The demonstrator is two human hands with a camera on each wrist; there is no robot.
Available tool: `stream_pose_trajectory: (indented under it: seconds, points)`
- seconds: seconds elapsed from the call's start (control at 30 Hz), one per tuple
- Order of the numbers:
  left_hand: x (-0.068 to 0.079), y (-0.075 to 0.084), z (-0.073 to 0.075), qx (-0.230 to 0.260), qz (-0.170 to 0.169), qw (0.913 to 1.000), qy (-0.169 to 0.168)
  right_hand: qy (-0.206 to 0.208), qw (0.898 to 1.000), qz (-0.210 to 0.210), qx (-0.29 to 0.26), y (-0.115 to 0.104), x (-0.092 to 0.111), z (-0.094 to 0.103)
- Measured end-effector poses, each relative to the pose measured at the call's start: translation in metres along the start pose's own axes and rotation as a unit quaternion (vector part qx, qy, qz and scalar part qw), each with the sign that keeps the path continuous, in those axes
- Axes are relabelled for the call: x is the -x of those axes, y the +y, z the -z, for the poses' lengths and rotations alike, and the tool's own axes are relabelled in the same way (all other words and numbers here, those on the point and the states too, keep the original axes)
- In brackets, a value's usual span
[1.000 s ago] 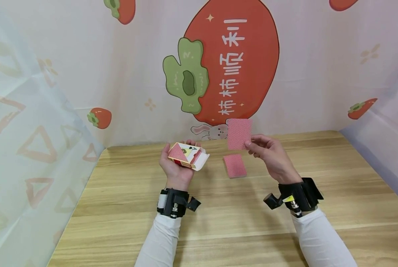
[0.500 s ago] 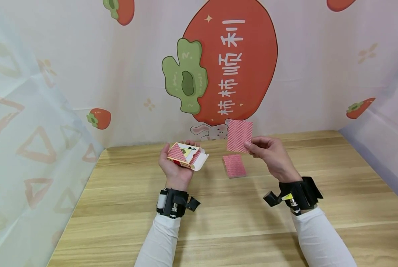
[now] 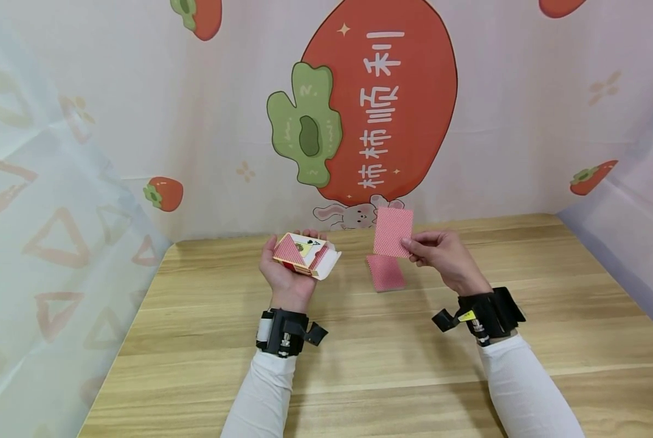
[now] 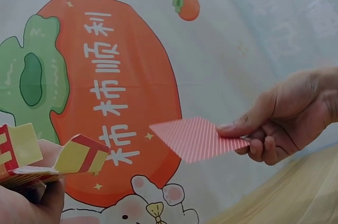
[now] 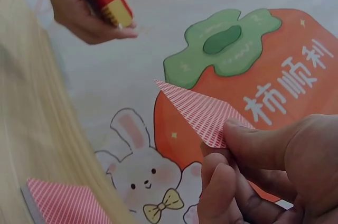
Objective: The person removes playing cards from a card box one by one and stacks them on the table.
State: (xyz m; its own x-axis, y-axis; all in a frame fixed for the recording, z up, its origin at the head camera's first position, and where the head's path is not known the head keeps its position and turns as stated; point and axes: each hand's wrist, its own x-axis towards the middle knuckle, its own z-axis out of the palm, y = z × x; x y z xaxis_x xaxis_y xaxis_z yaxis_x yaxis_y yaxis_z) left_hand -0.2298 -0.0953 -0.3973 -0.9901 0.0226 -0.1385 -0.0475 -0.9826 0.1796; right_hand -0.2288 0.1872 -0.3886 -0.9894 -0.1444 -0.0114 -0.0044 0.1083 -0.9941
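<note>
My left hand [image 3: 287, 281] holds a playing card box [image 3: 304, 254] palm-up above the table; its white end flap hangs open toward the right, and an ace of spades is printed on its face. Between thumb and fingers, my right hand [image 3: 445, 258] pinches the corner of a red-patterned playing card [image 3: 393, 231], back side showing. Below that card, a small stack of playing cards [image 3: 386, 275] lies on the table with the same red back up; the held card overlaps its far edge in the head view. The right wrist view shows the stack [image 5: 66, 203] at lower left.
A wooden table [image 3: 359, 365] reaches back to a hanging cloth [image 3: 222, 121] printed with persimmons and a rabbit. More cloth [image 3: 47, 201] closes off the left side. Each wrist wears a black strap with a small camera [image 3: 316, 334].
My right hand has lowered the playing card toward the stack, so the card now overlaps the stack's far edge. My left hand with the box is nearly still.
</note>
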Motion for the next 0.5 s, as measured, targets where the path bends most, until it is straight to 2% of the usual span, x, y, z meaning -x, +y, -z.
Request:
stream_pose_trajectory:
  seconds: [0.3,0.5]
  points:
    - [-0.001,0.001,0.0,0.0,-0.002,1.0,0.006,-0.026,0.996,-0.043,0.074,0.017,-0.009,0.003]
    - [-0.001,0.002,0.0,-0.003,-0.006,0.9999,0.011,-0.047,0.991,-0.066,0.104,0.029,-0.013,0.003]
